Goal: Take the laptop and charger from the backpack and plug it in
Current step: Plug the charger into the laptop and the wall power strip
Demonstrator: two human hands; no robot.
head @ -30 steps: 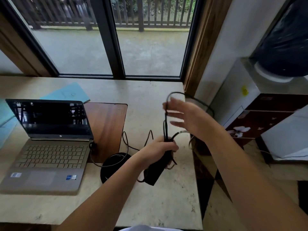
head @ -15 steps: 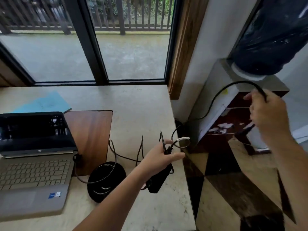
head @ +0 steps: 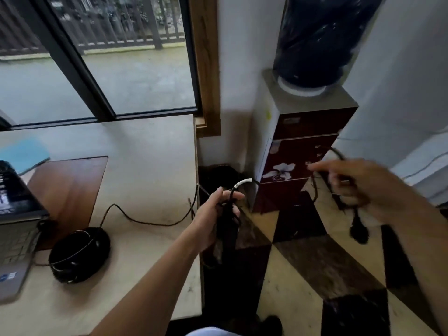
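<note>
Unwinding underway: left hand (head: 213,214) grips charger brick (head: 228,229) mid-frame, right hand (head: 358,183) grips plug cord (head: 315,187); next, probably find a socket.

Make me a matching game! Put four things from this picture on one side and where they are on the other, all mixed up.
Things:
1. plug
2. charger brick
3. laptop
4. water bottle

Places:
A. on top of the dispenser
B. gripped in the left hand
C. on the table, far left
D. dangling below the right hand

Pairs: 1-D, 2-B, 3-C, 4-A
</note>
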